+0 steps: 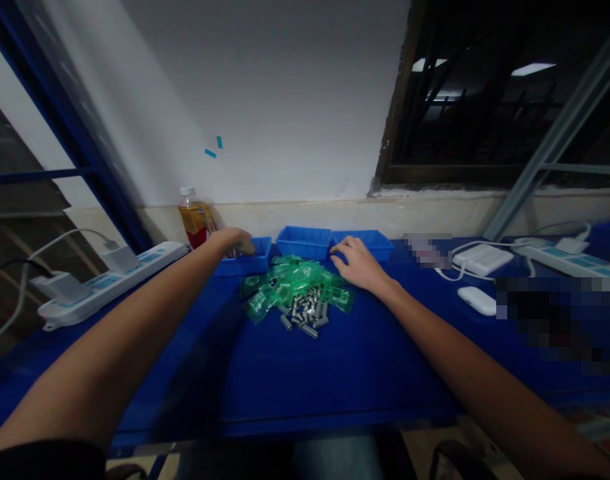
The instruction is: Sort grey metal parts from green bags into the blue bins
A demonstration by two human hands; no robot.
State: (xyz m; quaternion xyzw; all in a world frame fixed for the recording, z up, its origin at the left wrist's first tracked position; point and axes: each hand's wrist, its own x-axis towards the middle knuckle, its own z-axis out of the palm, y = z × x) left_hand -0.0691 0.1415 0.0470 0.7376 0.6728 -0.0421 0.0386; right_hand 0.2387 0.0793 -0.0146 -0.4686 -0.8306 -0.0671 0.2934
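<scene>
My left hand reaches over the left blue bin, its fingers pointing down inside. The fingertips are hidden, so what they touch does not show. My right hand is at the front of the right blue bin, close to the corner of the middle blue bin. Its fingers are bent and somewhat apart, with nothing visible in them. Between the hands lies a heap of green plastic bags. Small silvery metal cylinders are piled at the front of the heap.
Behind my left hand stands a drink bottle. A white power strip with plugs lies at left, another power strip at right. A white charger with cable and a white earphone-like case rest on the blue table.
</scene>
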